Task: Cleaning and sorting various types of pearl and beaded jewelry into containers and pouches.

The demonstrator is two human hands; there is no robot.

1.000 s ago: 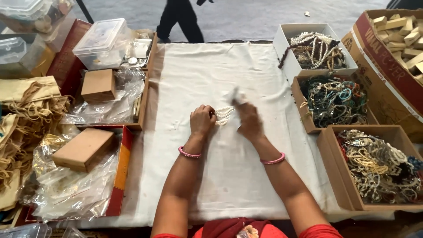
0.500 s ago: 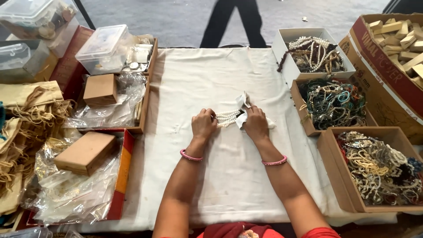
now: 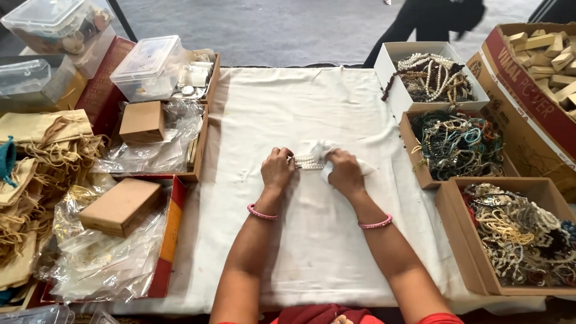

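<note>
- Hands meet mid-table: our left hand (image 3: pixel 277 170) and right hand (image 3: pixel 345 172) have fingers curled tight on a white bead bracelet (image 3: pixel 307 160) and its white wrapping (image 3: pixel 324 150), over the white cloth (image 3: pixel 300 108).
- Pulling unevenly, we judge, could snap the strands and scatter beads.

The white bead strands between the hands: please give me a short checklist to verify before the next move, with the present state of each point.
1. Both hands on the work: ok. The left hand and the right hand each close on one end of the white bead strands.
2. Strands lie side by side, not tangled: ok, as far as they show between the hands.
3. White wrapping piece under the right hand: cannot tell how far it covers the strands.
4. White cloth around the hands is bare: ok.
5. Jewellery boxes stand apart from the hands: ok.
6. Clasp or strand ends: cannot tell, hidden in the hands.
</note>
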